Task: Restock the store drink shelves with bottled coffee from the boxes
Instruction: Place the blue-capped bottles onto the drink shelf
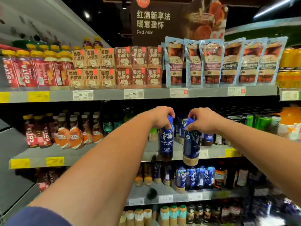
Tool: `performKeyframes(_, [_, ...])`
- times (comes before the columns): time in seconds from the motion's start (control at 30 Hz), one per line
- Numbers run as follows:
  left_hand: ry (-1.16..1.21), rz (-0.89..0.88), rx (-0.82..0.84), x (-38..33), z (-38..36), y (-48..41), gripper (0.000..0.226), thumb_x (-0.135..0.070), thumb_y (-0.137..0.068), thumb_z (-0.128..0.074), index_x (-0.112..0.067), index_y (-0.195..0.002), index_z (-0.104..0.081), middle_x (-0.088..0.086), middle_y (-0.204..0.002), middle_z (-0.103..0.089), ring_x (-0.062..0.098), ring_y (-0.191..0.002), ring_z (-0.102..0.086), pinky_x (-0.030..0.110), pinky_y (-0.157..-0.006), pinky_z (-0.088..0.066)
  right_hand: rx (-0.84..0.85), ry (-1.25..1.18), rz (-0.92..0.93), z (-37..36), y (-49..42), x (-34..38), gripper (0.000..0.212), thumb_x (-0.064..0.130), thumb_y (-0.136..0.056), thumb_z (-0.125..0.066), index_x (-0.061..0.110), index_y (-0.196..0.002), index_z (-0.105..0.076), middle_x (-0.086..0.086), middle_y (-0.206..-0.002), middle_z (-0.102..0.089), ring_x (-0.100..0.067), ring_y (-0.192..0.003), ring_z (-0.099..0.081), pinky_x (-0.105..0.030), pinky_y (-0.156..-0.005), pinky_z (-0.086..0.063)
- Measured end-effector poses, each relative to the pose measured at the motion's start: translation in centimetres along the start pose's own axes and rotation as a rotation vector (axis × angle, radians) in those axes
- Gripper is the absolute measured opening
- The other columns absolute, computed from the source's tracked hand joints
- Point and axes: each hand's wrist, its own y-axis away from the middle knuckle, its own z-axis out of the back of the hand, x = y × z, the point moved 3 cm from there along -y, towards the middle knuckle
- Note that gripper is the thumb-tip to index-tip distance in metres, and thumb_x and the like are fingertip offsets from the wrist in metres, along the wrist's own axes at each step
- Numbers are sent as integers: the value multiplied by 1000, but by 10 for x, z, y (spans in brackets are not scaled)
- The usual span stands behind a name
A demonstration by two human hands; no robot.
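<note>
Coffee bottles below grip: left hand, right hand

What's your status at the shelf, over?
Left hand grips left bottle by cap. Right hand grips right bottle by cap. Both held before middle shelf, stocked bottles behind.

Bare left hand, bare right hand, navy left sleeve

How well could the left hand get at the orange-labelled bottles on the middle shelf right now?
Probably not yet: the left hand has its fingers round the cap of a blue coffee bottle. The way itself looks free; the orange-labelled bottles stand at the open front of the shelf.
</note>
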Motion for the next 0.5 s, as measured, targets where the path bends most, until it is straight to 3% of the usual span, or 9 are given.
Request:
performKeyframes(0.23, [48,-56,14,20,-4,-56,44,-7,-84,-67,-13,-125,-53,12,-128,-52,28,-109,-53,30,-81,-43,-145,-16,-120,9,-44,-13,36,32,-77,-76,14,-105,-62,-8,-102,-63,-26,-89,-58,-29,-70,-43])
performKeyframes(0.43, [81,-36,-2,27,-22,-95,43,-6,-83,-66,-15,-123,-54,13,-123,-55,27,-102,-56,30,-82,-45,-135,20,-113,6,-76,-34,32,31,-78,-75,15,-104,-63,-5,-94,-59,-24,-85,-54,-27,-68,-40])
performKeyframes(0.5, [93,-20,-18,26,-27,-108,42,-6,-84,-65,-15,-123,-54,11,-122,-55,26,-101,-56,31,-83,-47,-124,24,-92,5,-88,-41,28,30,-77,-75,16,-98,-63,-5,-90,-60,-24,-81,-55,-27,-61,-39])
